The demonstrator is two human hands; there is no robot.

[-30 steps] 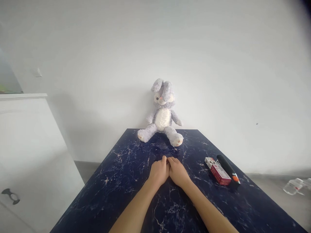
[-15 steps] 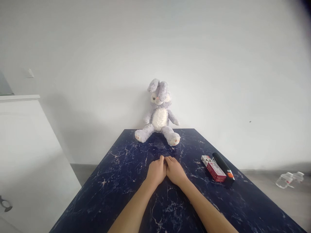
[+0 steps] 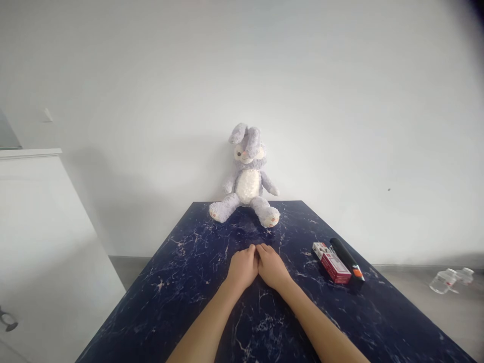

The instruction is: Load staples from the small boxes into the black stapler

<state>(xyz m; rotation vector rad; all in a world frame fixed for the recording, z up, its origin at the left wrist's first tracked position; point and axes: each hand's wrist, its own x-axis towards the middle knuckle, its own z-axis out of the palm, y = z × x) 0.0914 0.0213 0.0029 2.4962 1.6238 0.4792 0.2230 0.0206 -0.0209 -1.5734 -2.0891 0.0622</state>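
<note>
My left hand (image 3: 243,268) and my right hand (image 3: 272,267) lie palm down side by side in the middle of a dark blue marbled table (image 3: 181,282). Their inner edges touch, the fingers lie flat and point away from me, and neither holds anything. A grey and white plush rabbit (image 3: 245,181) sits at the table's far edge, leaning on the white wall, a short way beyond my fingertips. To the right of my right hand lie a red and white box (image 3: 331,262) and a black stick-shaped object with an orange tip (image 3: 346,257).
A white cabinet (image 3: 41,242) with a dark handle stands to the left of the table. On the floor at the right lies a clear plastic bottle (image 3: 449,280). The wall closes off the far side.
The view has shifted slightly, so everything sits a little further left in the picture than a second ago. My hands have stayed in the same spot on the table.
</note>
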